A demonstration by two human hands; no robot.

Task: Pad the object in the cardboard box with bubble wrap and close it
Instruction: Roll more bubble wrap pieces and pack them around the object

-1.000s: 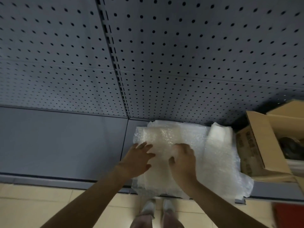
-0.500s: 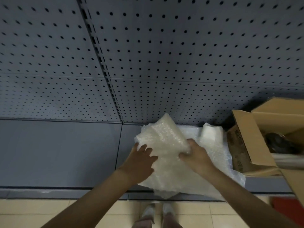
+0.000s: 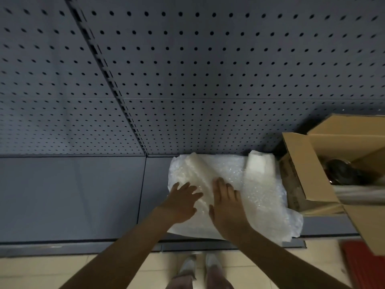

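Left hand (image 3: 183, 202) and right hand (image 3: 226, 203), fingers straight and spread, press flat on the bubble wrap (image 3: 229, 184) on the shelf (image 3: 83, 195). The open box (image 3: 325, 163) stands right. Best: gather one loose sheet before lifting.

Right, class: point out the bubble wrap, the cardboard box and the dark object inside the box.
bubble wrap (image 3: 258, 195), head view, flat bare sheet right of the hands.
cardboard box (image 3: 302, 163), head view, upright left flap.
dark object (image 3: 341, 171), head view, its rounded top inside the box.
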